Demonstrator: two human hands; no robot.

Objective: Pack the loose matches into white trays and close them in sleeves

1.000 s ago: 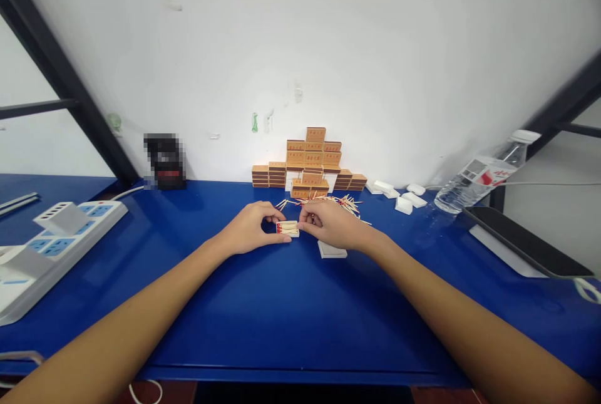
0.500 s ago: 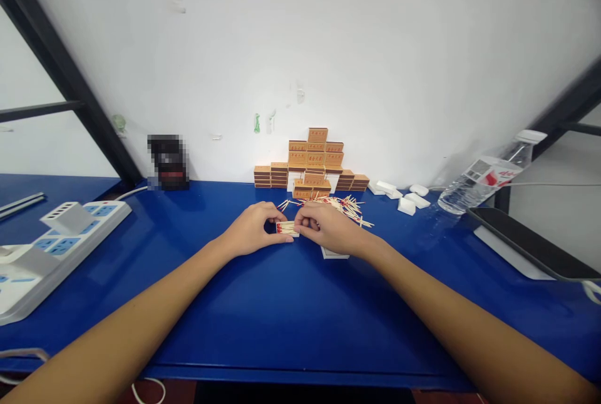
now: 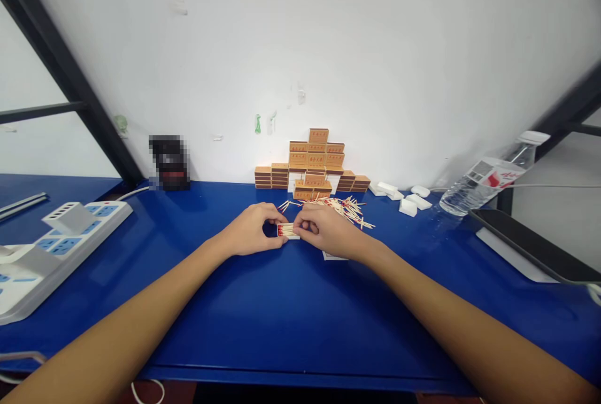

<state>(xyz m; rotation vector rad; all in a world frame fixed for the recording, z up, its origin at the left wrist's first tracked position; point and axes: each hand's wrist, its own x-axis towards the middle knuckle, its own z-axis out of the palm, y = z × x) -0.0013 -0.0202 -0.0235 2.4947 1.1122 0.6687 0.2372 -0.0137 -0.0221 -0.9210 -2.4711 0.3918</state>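
A small white matchbox tray (image 3: 287, 230) with red-tipped matches lies on the blue table (image 3: 282, 322). My left hand (image 3: 251, 228) pinches its left end between thumb and fingers. My right hand (image 3: 326, 228) is closed at the tray's right end, fingertips pressing on the matches. Loose matches (image 3: 345, 207) lie scattered just behind my right hand. A white box part (image 3: 334, 257) peeks out under my right wrist.
Stacked tan matchboxes (image 3: 313, 166) stand against the wall. White box pieces (image 3: 404, 200) and a lying water bottle (image 3: 488, 180) are at the right, with a dark tablet (image 3: 530, 244). A white power strip (image 3: 51, 247) sits at the left.
My right hand has slid a little left onto the tray, covering more of it and of the white box part. My left hand stays put.
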